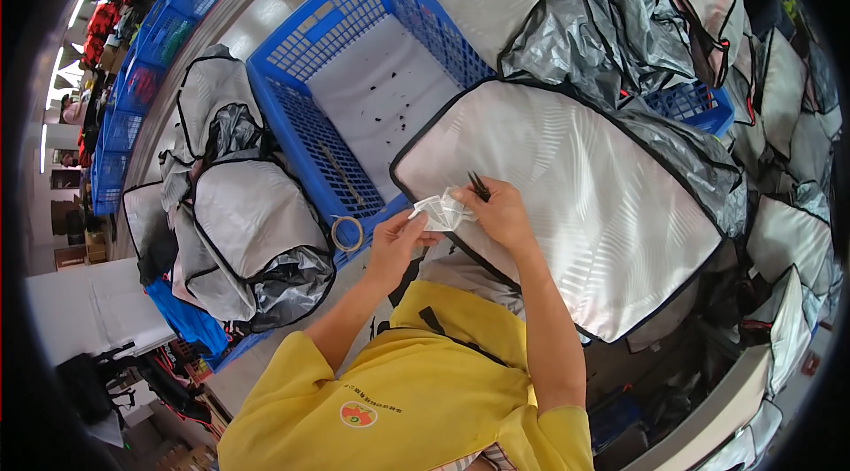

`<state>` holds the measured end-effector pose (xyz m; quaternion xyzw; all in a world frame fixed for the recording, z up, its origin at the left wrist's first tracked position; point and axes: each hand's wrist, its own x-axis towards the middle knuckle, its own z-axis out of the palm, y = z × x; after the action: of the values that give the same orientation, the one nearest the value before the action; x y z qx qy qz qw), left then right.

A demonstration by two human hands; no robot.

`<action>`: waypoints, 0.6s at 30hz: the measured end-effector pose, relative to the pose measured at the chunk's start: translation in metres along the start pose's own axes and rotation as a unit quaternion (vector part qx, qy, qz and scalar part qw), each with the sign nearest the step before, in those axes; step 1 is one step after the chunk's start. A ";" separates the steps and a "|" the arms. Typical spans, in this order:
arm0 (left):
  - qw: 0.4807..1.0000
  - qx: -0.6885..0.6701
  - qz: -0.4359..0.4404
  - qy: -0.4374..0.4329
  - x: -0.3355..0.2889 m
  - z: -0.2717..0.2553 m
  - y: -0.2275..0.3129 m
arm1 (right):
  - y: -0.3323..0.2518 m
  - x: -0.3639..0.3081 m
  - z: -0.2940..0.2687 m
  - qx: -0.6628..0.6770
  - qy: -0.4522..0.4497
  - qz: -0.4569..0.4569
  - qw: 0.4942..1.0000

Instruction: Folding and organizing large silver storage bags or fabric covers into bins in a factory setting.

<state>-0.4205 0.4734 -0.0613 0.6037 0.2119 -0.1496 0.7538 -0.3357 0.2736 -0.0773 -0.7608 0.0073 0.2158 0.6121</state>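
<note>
My left hand (396,243) is closed, pinching a small white folded label (434,212) by its edge. Close by on the right, my right hand (502,215) is closed with its fingertips at the label's other end. A dark, pointed tool, probably small thread snips (478,186), sticks up from the right hand; its handle is hidden. Just beyond and right of both hands lies a large pale silver fabric piece with black edging (567,196), slanting over the crate's side. A tape roll (347,234) sits by the crate's near corner, left of my left hand.
A blue plastic crate (288,55) stands ahead, with dark scraps on its white lining. Silver bags (257,214) are piled at left, and more silver sheeting (602,11) is heaped at right. Further blue crates (137,86) line the far left.
</note>
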 end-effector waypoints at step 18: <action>0.975 0.170 0.129 0.057 0.008 -0.031 -0.010 | 0.108 -0.234 -0.146 0.050 0.515 0.053 0.854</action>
<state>-0.4229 0.5012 -0.0797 0.7530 0.1461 -0.0500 0.6396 -0.5307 0.0507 -0.0753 -0.7295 0.3731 -0.1755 0.5457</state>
